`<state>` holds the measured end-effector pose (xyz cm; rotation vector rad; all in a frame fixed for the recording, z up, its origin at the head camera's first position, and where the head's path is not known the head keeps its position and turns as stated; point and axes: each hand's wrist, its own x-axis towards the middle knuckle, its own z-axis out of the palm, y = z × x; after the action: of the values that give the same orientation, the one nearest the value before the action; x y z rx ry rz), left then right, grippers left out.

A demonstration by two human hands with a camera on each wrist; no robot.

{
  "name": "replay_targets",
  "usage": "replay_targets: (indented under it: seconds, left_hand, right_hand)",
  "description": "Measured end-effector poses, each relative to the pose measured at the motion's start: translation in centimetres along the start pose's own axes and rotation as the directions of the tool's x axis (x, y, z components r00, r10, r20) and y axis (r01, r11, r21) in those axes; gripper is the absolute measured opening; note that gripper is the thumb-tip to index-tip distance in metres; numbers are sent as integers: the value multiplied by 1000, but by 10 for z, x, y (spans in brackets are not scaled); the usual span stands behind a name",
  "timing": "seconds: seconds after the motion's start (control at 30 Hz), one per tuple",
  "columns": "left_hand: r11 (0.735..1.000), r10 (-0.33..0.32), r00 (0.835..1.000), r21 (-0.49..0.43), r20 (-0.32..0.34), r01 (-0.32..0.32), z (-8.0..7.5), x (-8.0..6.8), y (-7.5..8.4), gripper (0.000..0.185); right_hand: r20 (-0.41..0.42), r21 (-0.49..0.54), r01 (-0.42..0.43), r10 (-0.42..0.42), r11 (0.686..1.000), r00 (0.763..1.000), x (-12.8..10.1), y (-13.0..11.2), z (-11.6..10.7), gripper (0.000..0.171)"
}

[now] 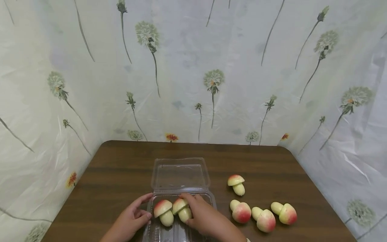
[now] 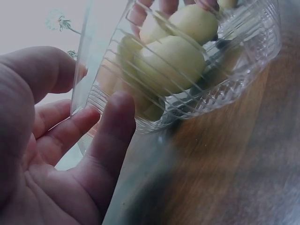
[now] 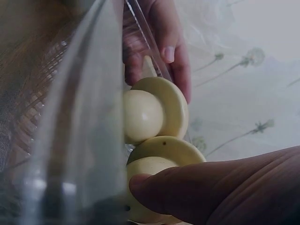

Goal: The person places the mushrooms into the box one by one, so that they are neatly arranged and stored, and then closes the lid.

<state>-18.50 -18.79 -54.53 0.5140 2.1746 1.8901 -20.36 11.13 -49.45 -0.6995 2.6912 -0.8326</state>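
A clear plastic clamshell box [image 1: 181, 190] stands with its lid [image 1: 181, 173] folded back. Inside it, at the left, lies a red-and-cream toy mushroom [image 1: 163, 212]. Beside this, my right hand [image 1: 205, 215] pinches a second toy mushroom [image 1: 182, 210] between thumb and fingers, within the box; the right wrist view shows the thumb [image 3: 159, 187] on its stem. My left hand [image 1: 131, 218] holds the box's left edge near the hinge. In the left wrist view, the left thumb [image 2: 117, 112] lies against the ribbed wall, with fingertips by the lid's edge.
To the box's right, several more toy mushrooms lie on the brown wooden table [image 1: 121, 174]: one farther back [image 1: 237, 185], and a front row with one at the left [image 1: 241, 211], one mid-row [image 1: 264, 219] and one rightmost [image 1: 285, 213]. A dandelion-print curtain [image 1: 181, 74] surrounds the table.
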Motion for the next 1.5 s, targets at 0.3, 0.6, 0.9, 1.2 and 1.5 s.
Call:
replay_targets:
  seconds: [0.3, 0.6, 0.9, 1.2, 1.5]
  left_hand:
    - [1000, -1, 1000, -24, -3, 1, 2, 2, 1, 68]
    - [1000, 9, 1000, -13, -20, -9, 2, 0, 0, 67]
    - [1000, 13, 1000, -28, -9, -13, 0, 0, 0, 67]
    - [1000, -14, 1000, -11, -14, 14, 0, -1, 1, 68]
    - [999, -50, 998, -7, -27, 50, 1, -1, 1, 68]
  right_hand:
    - [0, 8, -29, 29, 1000, 1000, -1, 0, 0, 78]
    - [-15, -4, -11, 11, 1000, 1000, -2, -3, -1, 74]
    - [-10, -3, -29, 29, 1000, 1000, -1, -2, 1, 75]
    - [5, -33, -52, 52, 998, 999, -1, -3, 1, 76]
    - [-24, -58, -67, 66, 996, 998, -12, -4, -5, 76]
